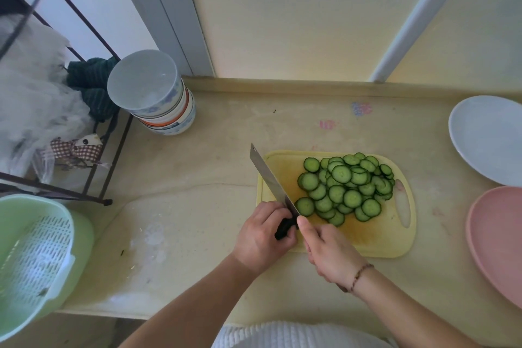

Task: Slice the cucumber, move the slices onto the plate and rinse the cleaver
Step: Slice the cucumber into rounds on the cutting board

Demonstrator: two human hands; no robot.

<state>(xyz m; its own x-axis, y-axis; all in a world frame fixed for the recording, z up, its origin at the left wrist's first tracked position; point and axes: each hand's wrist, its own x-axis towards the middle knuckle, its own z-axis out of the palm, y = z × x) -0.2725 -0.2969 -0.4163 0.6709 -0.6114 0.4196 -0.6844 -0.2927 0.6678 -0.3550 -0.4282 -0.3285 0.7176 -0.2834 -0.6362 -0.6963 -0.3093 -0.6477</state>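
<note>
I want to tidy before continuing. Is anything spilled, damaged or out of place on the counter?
Nothing is spilled. The cucumber slices all lie on the cutting board, none on the counter. The board shows brownish stains, and the counter has small pink and blue marks near the wall. The white plate holds nothing.

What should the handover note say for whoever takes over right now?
Left hand: grips the cleaver by its black handle.
Right hand: by the handle too, thumb at the blade's base; whether it grips is unclear.
Slices: heaped on the board, cleaver edge at their left side.
Plates: white plate and pink plate to the right, both bare.
Done: slicing, no uncut piece visible.
Left: move slices to a plate, rinse cleaver.
</note>
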